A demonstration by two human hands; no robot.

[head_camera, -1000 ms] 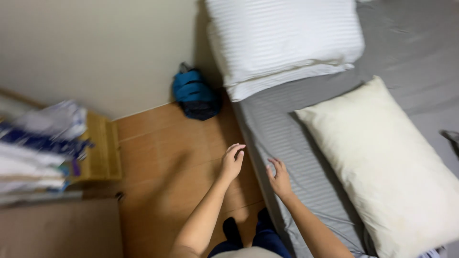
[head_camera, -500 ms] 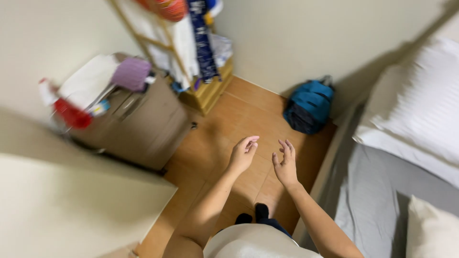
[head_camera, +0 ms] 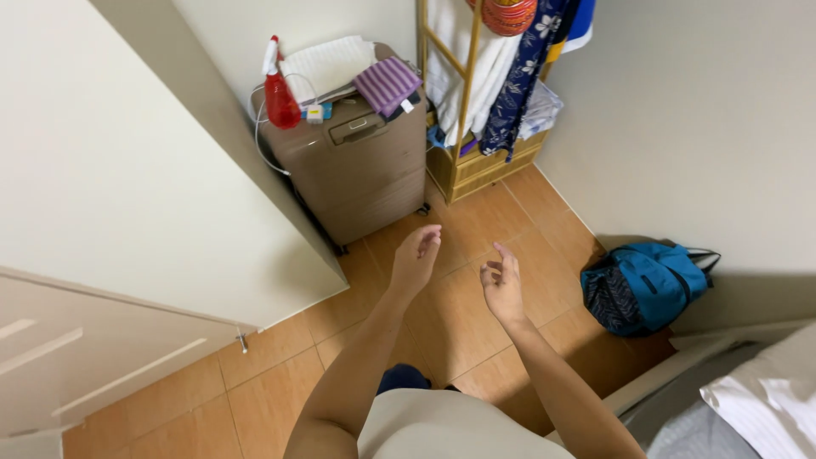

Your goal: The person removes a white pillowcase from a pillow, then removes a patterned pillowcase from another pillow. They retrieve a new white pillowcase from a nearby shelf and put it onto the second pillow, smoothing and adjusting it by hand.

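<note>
A person looks down at their own two bare hands, both raised over an orange tiled floor (head_camera: 255, 391). The left hand (head_camera: 416, 259) is loosely curled with fingers bent inward, holding nothing. The right hand (head_camera: 501, 285) sits just beside it, fingers spread and slightly hooked, also holding nothing. The two hands are near each other but apart.

The nearest thing to the hands is a brown suitcase (head_camera: 361, 166), standing upright farther away and to the left of the left hand, well apart from it. On its top lie a red spray bottle (head_camera: 279, 98), a folded white cloth (head_camera: 327, 64) and a folded purple towel (head_camera: 387, 83). To the right of the suitcase stands a wooden rack (head_camera: 463, 127) with hanging clothes. A blue backpack (head_camera: 650, 285) rests on the floor by the right wall, well apart from the right hand.

The top of the rack is cut off by the frame edge. Only a corner of the bed (head_camera: 748, 399) shows at the near right. A white cabinet (head_camera: 110, 221) fills the left side.

Compared with half a second ago, the view has turned further left: the suitcase and rack are now sharp, and the bed has mostly slipped out of sight. The hands stay raised and close together.
</note>
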